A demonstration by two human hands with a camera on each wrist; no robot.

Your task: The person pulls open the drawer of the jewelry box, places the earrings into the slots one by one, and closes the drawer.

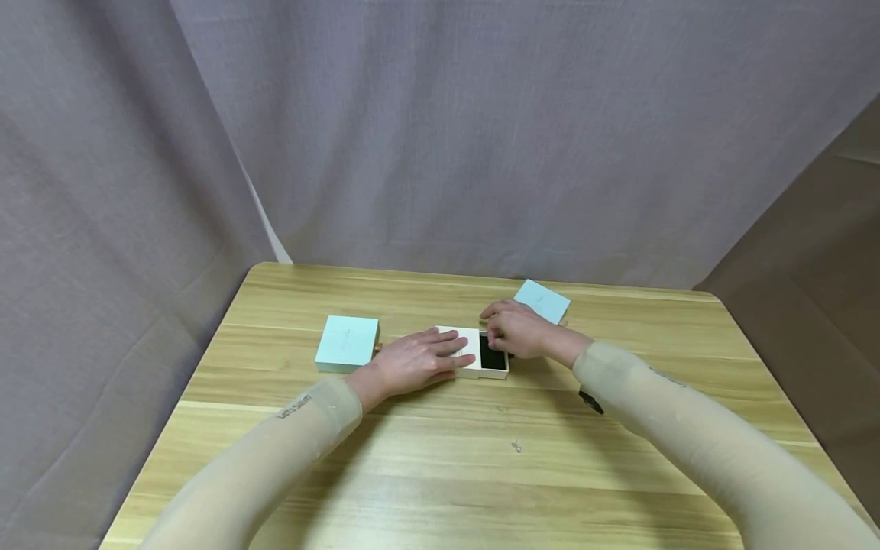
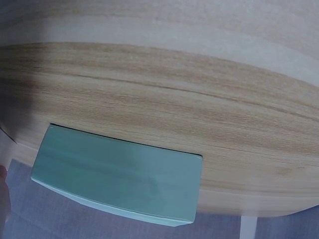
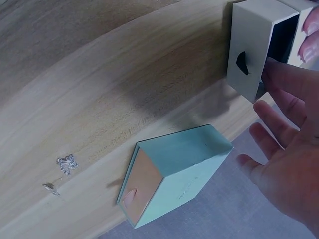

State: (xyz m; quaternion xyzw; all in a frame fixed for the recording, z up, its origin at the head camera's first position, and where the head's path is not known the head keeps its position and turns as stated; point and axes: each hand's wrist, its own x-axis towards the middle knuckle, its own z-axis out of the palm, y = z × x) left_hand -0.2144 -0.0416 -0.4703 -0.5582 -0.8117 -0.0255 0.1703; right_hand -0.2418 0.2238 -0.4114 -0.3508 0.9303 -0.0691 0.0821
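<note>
In the head view a white drawer box [image 1: 469,334] lies mid-table, its tray [image 1: 494,375] pulled partly out to the right, showing a black lining [image 1: 491,357]. My left hand [image 1: 422,357] rests on top of the box with fingers extended. Over the tray is my right hand [image 1: 520,330]; in the right wrist view its foremost finger [image 3: 286,77] reaches inside while the other fingers are spread apart. The tray's end wall [image 3: 249,47] has a dark half-round notch. Those inserted fingertips are hidden, and I cannot tell whether they pinch anything.
A mint-green box [image 1: 347,341] sits left of my left hand. Another mint-green box [image 1: 543,301] stands behind my right hand, with a tan end panel [image 3: 143,186]. Fine silver chain jewelry [image 3: 67,164] and a small silver piece [image 3: 51,187] lie on the wooden table [image 1: 426,489]. Grey curtains [image 1: 467,137] enclose it.
</note>
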